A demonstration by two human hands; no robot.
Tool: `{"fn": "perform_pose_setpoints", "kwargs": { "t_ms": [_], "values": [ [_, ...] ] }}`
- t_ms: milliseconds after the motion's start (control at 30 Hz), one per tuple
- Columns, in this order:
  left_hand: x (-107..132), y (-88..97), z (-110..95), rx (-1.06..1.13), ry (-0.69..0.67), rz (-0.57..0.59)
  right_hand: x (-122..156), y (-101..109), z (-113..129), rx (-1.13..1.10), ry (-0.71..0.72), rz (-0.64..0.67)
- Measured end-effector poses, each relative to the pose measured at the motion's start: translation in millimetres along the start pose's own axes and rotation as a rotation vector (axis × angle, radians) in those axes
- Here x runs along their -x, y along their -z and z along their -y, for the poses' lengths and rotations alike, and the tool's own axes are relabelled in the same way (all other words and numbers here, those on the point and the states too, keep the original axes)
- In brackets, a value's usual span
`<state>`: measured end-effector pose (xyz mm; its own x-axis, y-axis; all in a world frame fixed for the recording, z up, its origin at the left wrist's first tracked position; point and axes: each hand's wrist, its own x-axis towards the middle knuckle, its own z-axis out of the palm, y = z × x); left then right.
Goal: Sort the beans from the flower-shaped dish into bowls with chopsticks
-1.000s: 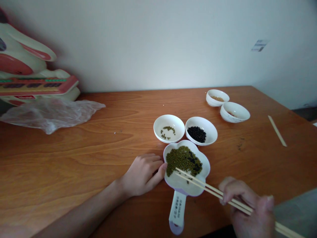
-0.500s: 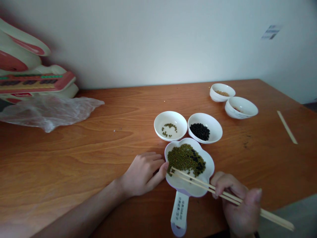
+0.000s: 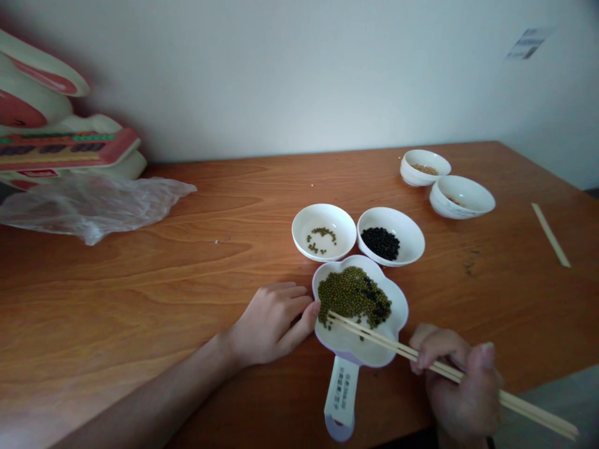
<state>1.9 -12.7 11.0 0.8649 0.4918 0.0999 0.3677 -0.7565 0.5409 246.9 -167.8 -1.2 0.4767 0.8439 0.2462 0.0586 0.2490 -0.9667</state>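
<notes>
A flower-shaped white dish (image 3: 395,324) with a handle holds a heap of green beans (image 3: 346,293) mixed with some black ones. My right hand (image 3: 461,386) grips a pair of wooden chopsticks (image 3: 374,337), whose tips rest at the near left edge of the heap. My left hand (image 3: 271,321) lies on the table with fingers loosely curled, its thumb against the dish's left rim. Behind the dish stand a white bowl with a few green beans (image 3: 324,232) and a white bowl with black beans (image 3: 390,236).
Two more white bowls (image 3: 461,195) sit at the far right of the wooden table (image 3: 140,280). A single loose chopstick (image 3: 551,235) lies near the right edge. A crumpled clear plastic bag (image 3: 93,202) and a red-and-white toy (image 3: 51,143) are at the far left.
My right hand and the chopsticks shifted left and forward, bringing the tips from the dish's bare part to the bean heap. The view drifted slightly. My left hand stayed put.
</notes>
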Motion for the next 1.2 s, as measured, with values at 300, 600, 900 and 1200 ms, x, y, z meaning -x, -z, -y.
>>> {"fn": "perform_pose_setpoints", "kwargs": {
  "t_ms": [300, 600, 900, 1200],
  "values": [
    [0, -0.4, 0, 0.005, -0.009, -0.013, 2, 2, -2, -0.067, 0.057, -0.001],
    [1, -0.4, -1, -0.009, -0.008, -0.015, -2, 16, -1, -0.13, 0.127, 0.025],
    [0, 0.1, 0, -0.007, -0.03, -0.033, -2, 5, 0, 0.017, 0.002, 0.104],
    [0, 0.0, 0, -0.018, -0.034, -0.032, 3, 4, 0, 0.0, 0.036, 0.087]
  ]
}}
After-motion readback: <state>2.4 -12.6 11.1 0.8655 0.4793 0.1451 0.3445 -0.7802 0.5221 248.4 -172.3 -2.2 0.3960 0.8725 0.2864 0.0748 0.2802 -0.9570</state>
